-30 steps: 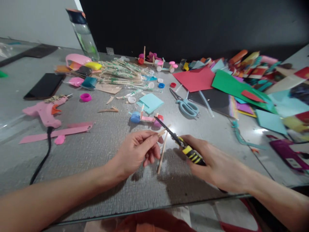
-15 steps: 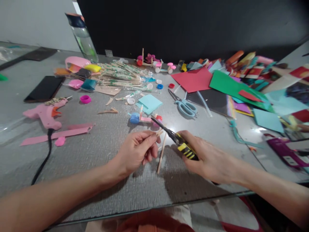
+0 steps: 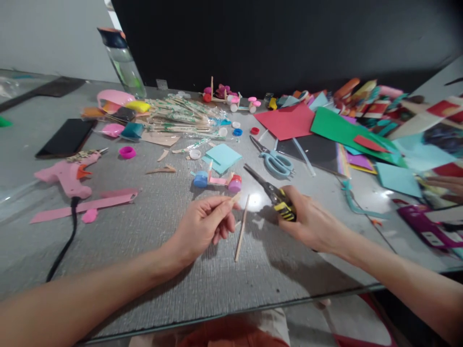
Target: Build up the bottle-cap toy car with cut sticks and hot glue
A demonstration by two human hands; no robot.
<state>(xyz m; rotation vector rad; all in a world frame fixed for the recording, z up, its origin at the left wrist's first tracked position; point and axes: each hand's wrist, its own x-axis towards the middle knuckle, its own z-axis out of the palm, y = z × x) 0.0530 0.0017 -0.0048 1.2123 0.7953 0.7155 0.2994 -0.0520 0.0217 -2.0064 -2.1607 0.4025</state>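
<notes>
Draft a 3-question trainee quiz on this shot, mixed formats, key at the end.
1. Multiple choice: what does the right hand hold?
A) light-blue scissors
B) tool with yellow-and-black grips
C) water bottle

2. True or false: the black phone lies farther from the person than the pink glue gun.

3. Short answer: what long, thin thing lies on the table between the left hand and the right hand?

Key:
1. B
2. True
3. A wooden stick
</notes>
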